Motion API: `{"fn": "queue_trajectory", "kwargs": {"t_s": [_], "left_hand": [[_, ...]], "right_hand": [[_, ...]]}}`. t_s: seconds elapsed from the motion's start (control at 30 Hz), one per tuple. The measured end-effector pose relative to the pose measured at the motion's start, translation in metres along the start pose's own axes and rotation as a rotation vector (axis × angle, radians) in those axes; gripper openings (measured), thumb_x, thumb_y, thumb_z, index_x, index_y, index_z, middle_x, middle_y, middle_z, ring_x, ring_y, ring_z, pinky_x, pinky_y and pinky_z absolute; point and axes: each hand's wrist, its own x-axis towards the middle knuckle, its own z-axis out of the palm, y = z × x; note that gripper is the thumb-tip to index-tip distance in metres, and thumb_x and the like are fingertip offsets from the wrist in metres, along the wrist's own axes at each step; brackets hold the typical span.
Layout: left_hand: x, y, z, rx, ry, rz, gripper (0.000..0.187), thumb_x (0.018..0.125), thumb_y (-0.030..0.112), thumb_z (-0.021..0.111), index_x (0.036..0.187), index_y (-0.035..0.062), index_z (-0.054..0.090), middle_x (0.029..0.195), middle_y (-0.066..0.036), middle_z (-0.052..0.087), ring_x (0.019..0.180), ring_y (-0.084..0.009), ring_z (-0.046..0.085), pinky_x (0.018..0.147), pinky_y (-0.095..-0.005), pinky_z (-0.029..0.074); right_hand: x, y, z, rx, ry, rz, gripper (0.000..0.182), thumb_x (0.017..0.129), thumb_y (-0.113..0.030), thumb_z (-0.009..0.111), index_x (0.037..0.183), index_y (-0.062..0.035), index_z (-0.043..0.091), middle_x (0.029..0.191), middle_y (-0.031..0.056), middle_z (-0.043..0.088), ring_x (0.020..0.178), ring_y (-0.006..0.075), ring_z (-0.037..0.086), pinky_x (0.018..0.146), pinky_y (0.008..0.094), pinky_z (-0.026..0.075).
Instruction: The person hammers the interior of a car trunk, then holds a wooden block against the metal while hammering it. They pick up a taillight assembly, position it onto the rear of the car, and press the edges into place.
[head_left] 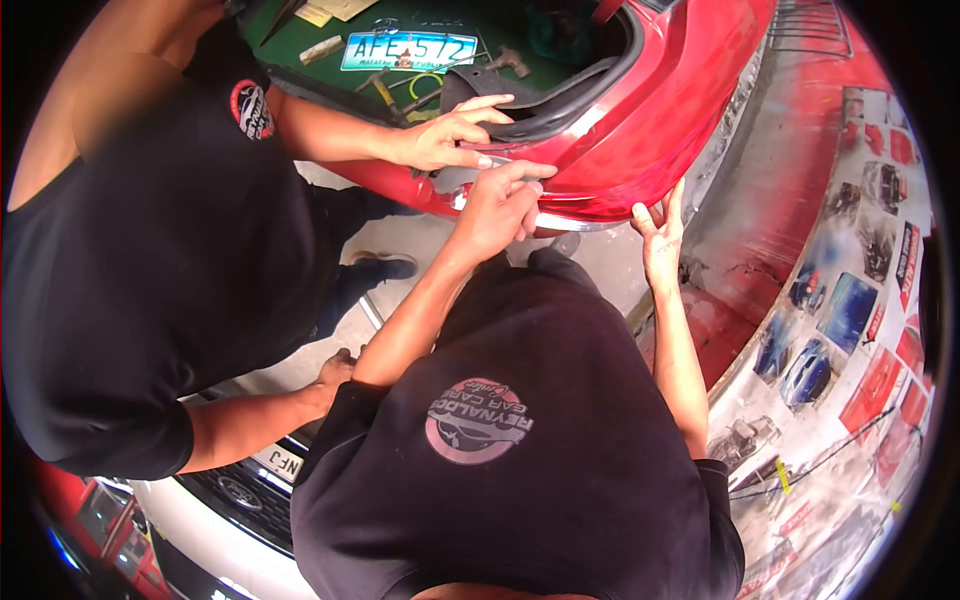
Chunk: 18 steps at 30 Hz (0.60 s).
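A glossy red tail light (605, 203) sits at the rear corner of a red car body (600, 130). My left hand (500, 208) is at its inner end, index finger stretched along the red surface and the other fingers curled. The thumb rests close to the index finger. My right hand (660, 240) grips the light's outer lower edge, thumb on the near side and fingers up along the side. Beside my left hand, a co-worker's hand (450, 138) reaches to the black rubber seal (535, 128) of the trunk opening.
A co-worker (170, 270) stands close on my left. Inside the trunk opening lie a licence plate (408, 52), a hammer (508, 62) and other tools. Behind us is a white car (220, 535). A picture-covered banner (850, 310) spreads at the right.
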Motion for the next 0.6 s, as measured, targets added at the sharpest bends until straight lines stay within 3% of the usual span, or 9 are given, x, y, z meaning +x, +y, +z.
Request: {"fn": "queue_trajectory", "kwargs": {"t_s": [0.07,0.13,0.23,0.6], "left_hand": [[-0.003,-0.009,0.0,-0.017,0.023,-0.022,0.036,0.102,0.005,0.053,0.136,-0.0009,0.061,0.064,-0.003,0.062,0.048,-0.0077,0.052,0.045,-0.0246,0.039],[-0.006,-0.015,0.001,-0.082,0.206,0.005,0.031,0.103,0.004,0.05,0.13,-0.0034,0.064,0.062,-0.001,0.059,0.049,-0.0074,0.051,0.047,-0.0248,0.039],[-0.005,-0.019,-0.002,-0.09,0.081,-0.001,0.032,0.103,0.004,0.05,0.131,-0.003,0.064,0.063,-0.001,0.06,0.05,-0.0068,0.051,0.047,-0.0244,0.04],[-0.008,-0.032,0.006,-0.007,0.17,0.042,0.029,0.107,0.01,0.052,0.129,0.0011,0.068,0.067,0.0,0.063,0.053,-0.0062,0.053,0.049,-0.0232,0.04]], "right_hand": [[0.0,0.004,0.0,0.003,0.012,0.022,0.098,0.102,-0.016,0.07,0.17,-0.0091,0.0,0.167,0.0196,0.037,0.127,0.0304,0.064,0.094,0.0388,0.058],[0.003,0.01,0.0,-0.012,0.006,-0.002,0.098,0.102,-0.016,0.07,0.17,-0.0093,0.001,0.167,0.0195,0.037,0.126,0.03,0.064,0.094,0.0388,0.058],[0.007,0.009,-0.001,-0.038,0.002,-0.029,0.097,0.102,-0.015,0.07,0.17,-0.0097,0.001,0.167,0.0192,0.038,0.125,0.0289,0.064,0.093,0.0386,0.058],[0.009,0.007,0.001,-0.014,-0.011,-0.038,0.096,0.102,-0.015,0.069,0.17,-0.0086,0.001,0.164,0.0203,0.04,0.122,0.0268,0.065,0.092,0.0382,0.058]]}}
